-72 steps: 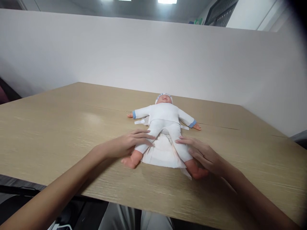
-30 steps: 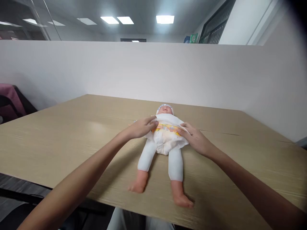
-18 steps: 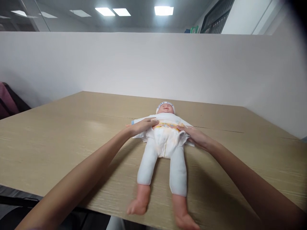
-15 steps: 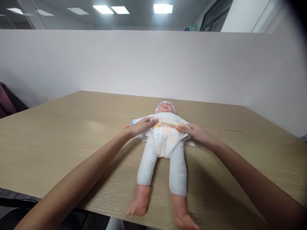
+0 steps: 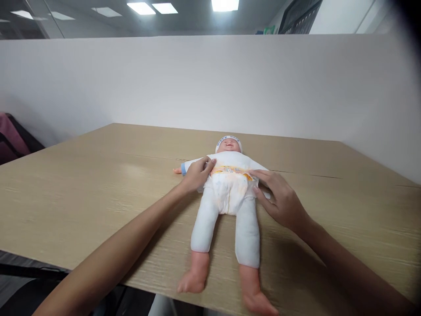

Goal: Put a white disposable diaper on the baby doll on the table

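A baby doll (image 5: 229, 158) in a white long-sleeved suit and a printed white headband lies on its back, feet toward me. Around its hips is a white diaper (image 5: 228, 193) with an orange patterned waistband. My left hand (image 5: 199, 173) is closed on the diaper's left side, thumb on top near the waistband. At the opposite side, my right hand (image 5: 279, 195) has its fingers stretched to the waistband and its thumb apart, lower down by the diaper's edge. A bit of white material shows beneath this hand. The doll's arm on that side is mostly hidden.
The doll rests on a wooden table (image 5: 98, 188), its feet close to the front edge. A white partition (image 5: 197, 83) rises behind the table. At the far left stands a dark red and black object (image 5: 15, 138), perhaps a chair.
My right hand has turned, its thumb now lower and apart from the fingers. The white flap that stuck out there is mostly covered. My left hand stays at the diaper; the view has shifted slightly.
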A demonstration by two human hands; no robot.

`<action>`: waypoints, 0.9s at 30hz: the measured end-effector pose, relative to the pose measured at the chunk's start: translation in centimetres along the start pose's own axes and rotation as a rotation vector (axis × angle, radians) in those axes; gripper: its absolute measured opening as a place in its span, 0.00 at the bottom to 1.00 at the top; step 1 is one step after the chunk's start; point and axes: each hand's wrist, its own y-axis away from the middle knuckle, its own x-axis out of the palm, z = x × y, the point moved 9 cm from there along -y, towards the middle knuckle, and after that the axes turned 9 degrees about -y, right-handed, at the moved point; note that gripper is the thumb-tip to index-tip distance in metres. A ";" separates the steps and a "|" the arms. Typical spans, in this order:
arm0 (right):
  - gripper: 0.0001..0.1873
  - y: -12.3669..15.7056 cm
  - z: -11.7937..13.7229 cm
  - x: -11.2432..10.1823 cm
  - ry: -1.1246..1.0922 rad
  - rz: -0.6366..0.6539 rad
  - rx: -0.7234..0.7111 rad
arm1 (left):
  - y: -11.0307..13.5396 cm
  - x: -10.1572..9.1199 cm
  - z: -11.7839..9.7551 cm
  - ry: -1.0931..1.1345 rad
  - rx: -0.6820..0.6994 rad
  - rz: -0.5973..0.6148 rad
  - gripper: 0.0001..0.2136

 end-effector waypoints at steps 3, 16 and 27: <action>0.21 0.6 -1.6 0.8 0.020 0.094 -0.011 | 0.3 -0.6 0.2 -0.240 0.051 -0.029 0.17; 0.13 3.1 -9.1 0.2 0.211 0.261 0.622 | -0.7 -2.1 -7.5 -0.249 0.323 -0.097 0.13; 0.22 5.2 -11.3 1.9 0.126 0.278 0.816 | 0.3 6.4 -11.4 -0.534 0.524 0.235 0.19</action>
